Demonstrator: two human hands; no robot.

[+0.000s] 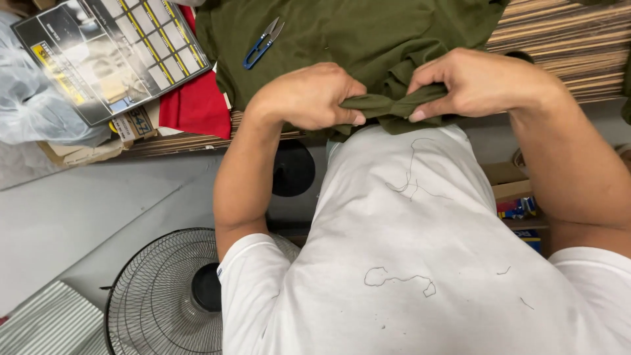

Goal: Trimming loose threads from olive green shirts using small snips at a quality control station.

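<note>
Hem of olive-green garment (388, 105) pinched taut between my left hand (309, 98) and right hand (473, 82) at table edge (565, 52); thread snips (263, 43) lie unused on cloth, trimming seemingly ahead.

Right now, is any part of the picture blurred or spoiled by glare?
Head view: both hands, left hand and right hand, and the green cloth are sharp; the plastic bag at the left edge shows glare and looks soft; lighting is even.
</note>
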